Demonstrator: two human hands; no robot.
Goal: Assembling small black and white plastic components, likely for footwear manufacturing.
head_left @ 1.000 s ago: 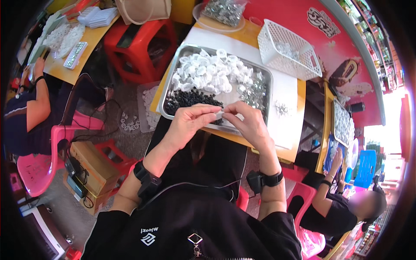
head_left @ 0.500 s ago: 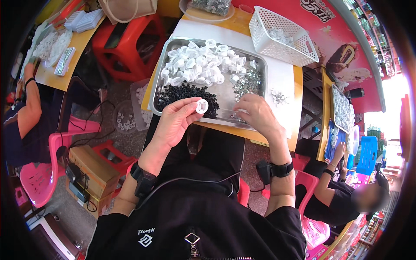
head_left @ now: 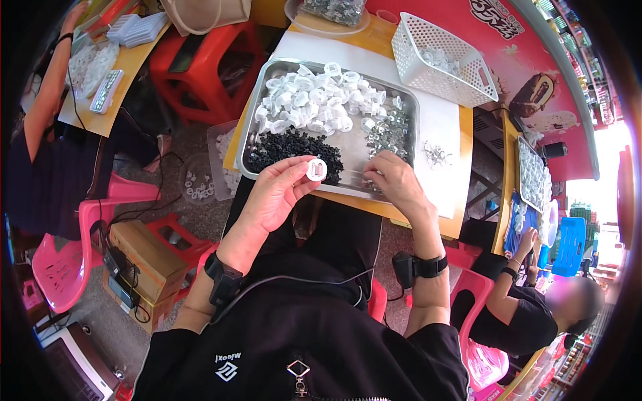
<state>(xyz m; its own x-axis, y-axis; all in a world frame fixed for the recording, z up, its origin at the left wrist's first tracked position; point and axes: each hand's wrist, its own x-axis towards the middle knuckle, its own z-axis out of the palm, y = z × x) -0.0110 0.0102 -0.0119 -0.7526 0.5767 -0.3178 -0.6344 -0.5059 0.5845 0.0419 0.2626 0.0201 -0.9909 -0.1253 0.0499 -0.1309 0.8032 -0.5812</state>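
Note:
My left hand [head_left: 273, 192] pinches a round white plastic cap [head_left: 317, 170] between thumb and fingertips, its slotted face turned up, above the near edge of a metal tray [head_left: 353, 144]. My right hand [head_left: 396, 179] has its fingers bent together down at the tray's near right part, by the small shiny metal pieces [head_left: 389, 137]. Whatever those fingertips hold is too small to make out. White plastic caps [head_left: 311, 100] are heaped along the tray's far side. Small black parts [head_left: 287, 150] form a pile at its near left.
A white perforated basket [head_left: 441, 63] stands beyond the tray at right. Loose metal pieces [head_left: 436, 154] lie on white paper beside the tray. Red stools [head_left: 200, 73] stand left of the table. Co-workers sit at tables on both sides, the right one in a black shirt [head_left: 528, 317].
The view has shifted slightly. My left hand still holds the white cap, and my right hand stays by the metal pieces. The left co-worker's arm has reached farther away.

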